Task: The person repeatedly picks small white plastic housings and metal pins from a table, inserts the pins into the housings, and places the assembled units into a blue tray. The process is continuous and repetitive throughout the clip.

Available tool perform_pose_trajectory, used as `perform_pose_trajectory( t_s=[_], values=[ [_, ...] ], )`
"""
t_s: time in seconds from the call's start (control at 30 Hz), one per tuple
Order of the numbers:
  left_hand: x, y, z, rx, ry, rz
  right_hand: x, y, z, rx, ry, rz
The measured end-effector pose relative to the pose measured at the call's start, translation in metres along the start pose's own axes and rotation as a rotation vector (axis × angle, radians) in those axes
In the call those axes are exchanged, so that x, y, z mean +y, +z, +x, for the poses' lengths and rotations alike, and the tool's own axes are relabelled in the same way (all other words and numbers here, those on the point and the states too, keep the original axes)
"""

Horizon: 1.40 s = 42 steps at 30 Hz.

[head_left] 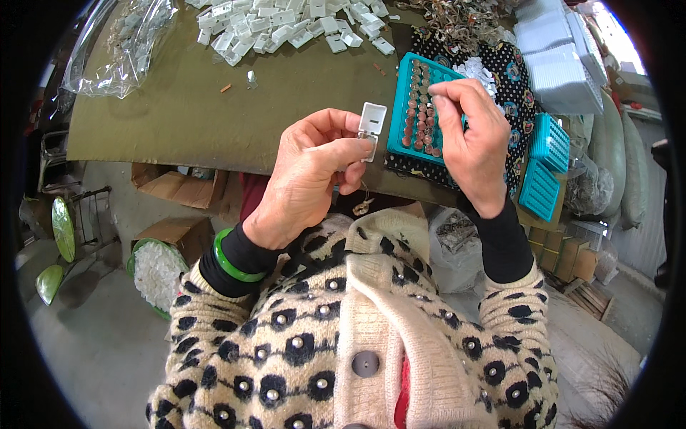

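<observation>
One little white hinged case (372, 120) is the main thing here, lid flipped up, held just past the table's near edge and left of the teal tray. The left hand (304, 168) has it pinched between thumb and fingers, grip pretty much closed around the lower half, with the thumb covering part of it. Right hand (475, 139) is curled over the tray, thumb and index tips close together — can't tell if there's anything between them, too small to make out. That teal tray (395, 114) has rows of small coppery round pieces (410, 113) standing in it, and it sits on a dark patterned cloth (516, 154) at the right end of the olive table (193, 125). Farther out, a big loose pile of similar white cases (286, 25) spreads along the far side, with a clear plastic bag (118, 71) over at the left. Off to the right there's a couple more teal trays (539, 189) plus some stacked white sheets (564, 79) — and down on the left, a green-rimmed basket full of whitish bits (159, 279).
</observation>
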<state>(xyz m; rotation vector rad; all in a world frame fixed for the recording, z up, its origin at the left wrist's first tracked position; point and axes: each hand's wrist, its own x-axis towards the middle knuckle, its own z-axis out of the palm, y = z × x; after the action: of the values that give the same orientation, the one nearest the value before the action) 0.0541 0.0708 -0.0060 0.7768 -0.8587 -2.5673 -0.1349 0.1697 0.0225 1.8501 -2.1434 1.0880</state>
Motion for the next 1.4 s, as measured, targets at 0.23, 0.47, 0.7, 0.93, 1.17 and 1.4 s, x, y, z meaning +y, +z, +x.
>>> perform_pose_trajectory(
  t_s=[0.23,0.47,0.7,0.93,1.17,1.4],
  values=[
    [-0.006,-0.009,0.005,-0.168,-0.083,-0.232,0.031,0.012,-0.007,-0.11,-0.015,-0.309],
    [-0.003,-0.005,0.008,-0.106,-0.046,-0.173,0.029,0.005,0.006,-0.168,0.082,-0.152],
    [-0.002,-0.005,0.007,-0.09,0.023,-0.006,-0.02,-0.005,-0.001,-0.104,0.253,0.226],
    [-0.005,0.0,0.01,-0.14,0.04,-0.114,-0.034,0.007,-0.009,-0.019,0.015,0.228],
    [-0.007,-0.002,0.012,-0.181,0.01,-0.202,-0.03,0.017,-0.013,0.068,-0.057,0.179],
    [-0.013,-0.002,0.012,-0.192,0.054,-0.219,-0.03,0.024,-0.016,0.154,-0.13,0.081]
  ],
)
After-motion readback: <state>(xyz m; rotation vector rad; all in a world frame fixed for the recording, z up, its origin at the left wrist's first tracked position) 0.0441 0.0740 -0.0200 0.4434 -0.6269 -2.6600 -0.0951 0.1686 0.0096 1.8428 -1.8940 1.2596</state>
